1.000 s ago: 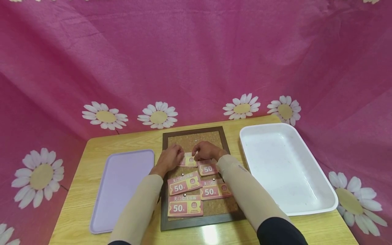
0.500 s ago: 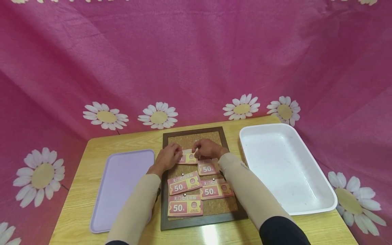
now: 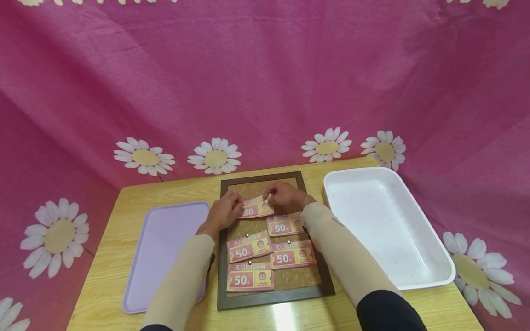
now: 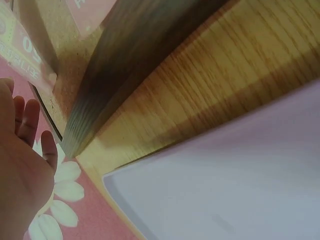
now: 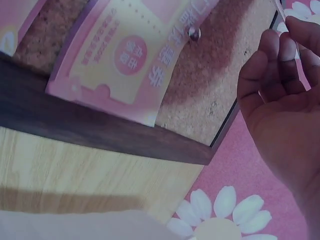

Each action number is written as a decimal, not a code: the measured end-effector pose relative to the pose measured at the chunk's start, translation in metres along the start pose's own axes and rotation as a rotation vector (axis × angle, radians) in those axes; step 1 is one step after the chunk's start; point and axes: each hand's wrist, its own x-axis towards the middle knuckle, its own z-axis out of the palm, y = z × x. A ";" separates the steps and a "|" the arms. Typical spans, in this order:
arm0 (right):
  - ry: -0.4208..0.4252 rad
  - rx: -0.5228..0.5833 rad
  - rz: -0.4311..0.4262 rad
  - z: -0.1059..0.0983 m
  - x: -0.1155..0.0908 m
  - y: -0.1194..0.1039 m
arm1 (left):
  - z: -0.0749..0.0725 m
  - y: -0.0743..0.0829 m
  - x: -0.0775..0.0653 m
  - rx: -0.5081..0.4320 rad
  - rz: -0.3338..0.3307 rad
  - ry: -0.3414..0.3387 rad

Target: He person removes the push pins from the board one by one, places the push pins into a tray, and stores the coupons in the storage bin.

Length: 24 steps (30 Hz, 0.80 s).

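Both hands hold a pink-and-yellow paper coupon (image 3: 256,208) marked 50 over the upper part of a framed corkboard (image 3: 248,188). My left hand (image 3: 223,212) pinches its left end; in the left wrist view the thumb and index fingertips are cut off beside the coupon (image 4: 22,55). My right hand (image 3: 286,198) pinches its upper right corner, and in the right wrist view only the coupon's thin edge shows between finger and thumb. Below, several similar coupons lie pinned on the cork, among them the coupon (image 3: 285,225) under the right hand. A silver pushpin (image 5: 194,33) fixes that one.
A lilac tray (image 3: 165,248) lies left of the board. To its right stands a deep white tray (image 3: 385,225). The wooden table (image 3: 103,257) is backed by a pink cloth (image 3: 256,92) with daisies.
Both hands have moved the coupon farther up the board. It has turned a little, with its right end now higher, and more of its face shows. The pinned coupons have stayed put.
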 end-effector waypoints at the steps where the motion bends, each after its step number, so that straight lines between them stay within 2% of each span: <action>1: 0.004 0.001 -0.002 -0.001 0.000 0.000 | 0.000 0.000 0.000 0.000 0.001 -0.002; 14: 0.060 -0.025 0.041 -0.015 -0.005 0.001 | -0.004 -0.003 -0.002 0.031 -0.005 0.012; 24: 0.124 -0.183 -0.039 -0.025 -0.002 0.003 | -0.008 -0.008 -0.005 0.033 -0.032 0.026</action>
